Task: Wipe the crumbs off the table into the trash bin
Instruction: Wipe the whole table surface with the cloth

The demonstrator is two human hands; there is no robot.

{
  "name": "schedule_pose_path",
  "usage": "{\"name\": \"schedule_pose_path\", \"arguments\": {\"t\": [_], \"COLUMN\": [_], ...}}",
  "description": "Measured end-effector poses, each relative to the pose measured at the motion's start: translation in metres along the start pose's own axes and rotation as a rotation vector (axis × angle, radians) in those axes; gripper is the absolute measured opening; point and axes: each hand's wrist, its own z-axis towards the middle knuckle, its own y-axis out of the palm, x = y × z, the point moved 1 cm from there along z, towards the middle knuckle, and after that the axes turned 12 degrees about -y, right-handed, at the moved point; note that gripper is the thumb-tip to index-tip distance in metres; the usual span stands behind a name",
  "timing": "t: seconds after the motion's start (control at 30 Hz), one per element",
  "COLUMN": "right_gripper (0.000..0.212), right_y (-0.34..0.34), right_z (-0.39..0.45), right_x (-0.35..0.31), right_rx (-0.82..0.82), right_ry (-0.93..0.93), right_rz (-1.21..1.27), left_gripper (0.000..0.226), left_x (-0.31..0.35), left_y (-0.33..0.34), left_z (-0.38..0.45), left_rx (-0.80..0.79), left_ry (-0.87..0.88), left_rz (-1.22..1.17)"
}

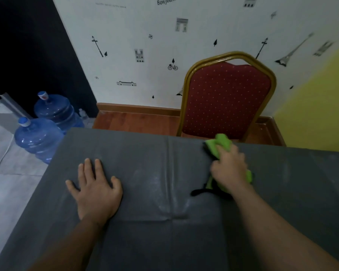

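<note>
Two water jugs (47,122) stand on the floor off the table's left corner. The left hand (95,189) lies flat on the grey table (145,241), fingers straight and spread, holding nothing, seemingly bracing the cover. A pale dusty smear (164,184) along the centre crease may be fine crumbs; no separate crumbs can be made out. The right hand (230,169) presses a green cloth (219,144) against the tabletop near the far edge, fingers curled over the bunched fabric, in front of a red chair (226,100). The cloth looks soft, light and floppy, so it is best held bunched under the palm for firm sweeps. No bin is in view.
</note>
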Motion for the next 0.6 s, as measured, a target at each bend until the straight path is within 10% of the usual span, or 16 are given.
{"name": "schedule_pose_path", "arguments": {"t": [0.23, 0.6], "right_gripper": [0.067, 0.066], "right_y": [0.061, 0.043], "right_z": [-0.078, -0.163], "right_x": [-0.172, -0.032], "right_rx": [-0.138, -0.067], "right_ry": [-0.431, 0.023], "right_rz": [-0.026, -0.228], "left_gripper": [0.073, 0.074], "left_x": [-0.002, -0.011], "left_y": [0.002, -0.016], "left_z": [0.0, 0.007], "left_rx": [-0.02, -0.243], "left_ry": [0.004, 0.034], "left_rz": [-0.004, -0.097]}}
